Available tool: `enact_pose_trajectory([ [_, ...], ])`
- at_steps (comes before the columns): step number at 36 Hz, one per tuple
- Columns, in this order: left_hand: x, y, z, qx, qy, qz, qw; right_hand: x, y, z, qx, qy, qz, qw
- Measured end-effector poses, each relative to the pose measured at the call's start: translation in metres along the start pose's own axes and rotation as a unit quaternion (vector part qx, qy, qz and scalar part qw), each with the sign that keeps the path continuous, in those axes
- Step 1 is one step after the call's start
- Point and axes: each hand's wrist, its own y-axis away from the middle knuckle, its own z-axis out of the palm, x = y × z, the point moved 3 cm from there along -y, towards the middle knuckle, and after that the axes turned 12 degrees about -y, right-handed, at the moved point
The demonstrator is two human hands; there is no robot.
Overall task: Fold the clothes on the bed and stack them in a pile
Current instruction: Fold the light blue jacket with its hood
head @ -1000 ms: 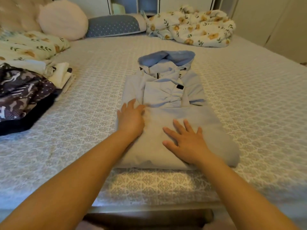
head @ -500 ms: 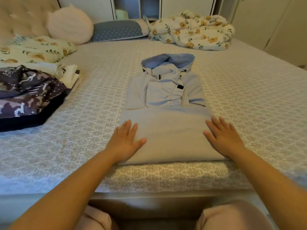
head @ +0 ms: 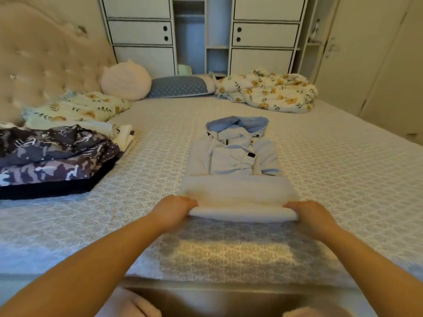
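Observation:
A light blue hooded jacket (head: 235, 163) lies partly folded in the middle of the bed (head: 332, 170), hood pointing away from me. My left hand (head: 172, 210) grips the near left corner of its folded lower part, and my right hand (head: 309, 213) grips the near right corner. That near edge is lifted slightly off the bedspread. At the left of the bed sits a pile of folded clothes (head: 52, 156), with a dark camouflage-patterned garment on top.
A flowered quilt (head: 267, 91) is bunched at the far right of the bed. A blue dotted pillow (head: 180, 86), a round pink cushion (head: 126, 80) and a flowered pillow (head: 77, 106) lie by the tufted headboard. White cupboards stand behind the bed.
Both hands slid from the top of the jacket out to its near corners and closed on them. The near edge has risen off the bed. The view tilted upward.

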Motion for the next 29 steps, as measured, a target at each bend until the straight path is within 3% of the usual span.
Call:
enact_pose_trajectory([
  [3, -0.015, -0.005, -0.046, -0.009, 0.018, -0.008, 1.000, 0.001, -0.011, -0.028, -0.014, -0.033, 0.027, 0.999],
  [5, -0.019, -0.006, -0.069, -0.075, 0.052, 0.003, 0.996, -0.001, -0.011, -0.046, -0.068, -0.108, 0.035, 0.991],
  [7, -0.020, -0.003, -0.086, -0.154, 0.099, 0.031, 0.983, -0.004, -0.005, -0.066, -0.147, -0.110, 0.041, 0.982],
  [10, -0.018, 0.011, -0.091, -0.256, 0.218, 0.094, 0.937, -0.005, 0.016, -0.093, -0.269, -0.064, 0.050, 0.960],
  [12, -0.022, 0.019, -0.090, -0.307, 0.317, 0.133, 0.888, 0.003, 0.027, -0.110, -0.334, -0.150, 0.058, 0.929],
  [14, -0.036, 0.018, -0.095, -0.316, 0.379, 0.151, 0.857, 0.010, 0.028, -0.129, -0.339, -0.262, 0.048, 0.902],
  [17, -0.065, 0.003, -0.106, -0.259, 0.449, 0.093, 0.850, 0.016, 0.007, -0.152, -0.244, -0.383, 0.062, 0.889],
  [20, -0.085, -0.026, -0.102, -0.138, 0.475, -0.051, 0.868, 0.016, -0.030, -0.147, -0.093, -0.417, 0.116, 0.897],
  [23, -0.082, -0.056, -0.078, -0.035, 0.489, -0.193, 0.850, 0.016, -0.069, -0.117, 0.037, -0.428, 0.193, 0.882],
  [26, -0.070, -0.082, -0.046, 0.071, 0.523, -0.307, 0.792, 0.012, -0.099, -0.082, 0.117, -0.367, 0.250, 0.889],
  [29, -0.061, -0.098, -0.018, 0.162, 0.590, -0.408, 0.678, 0.011, -0.119, -0.058, 0.165, -0.366, 0.269, 0.875],
])
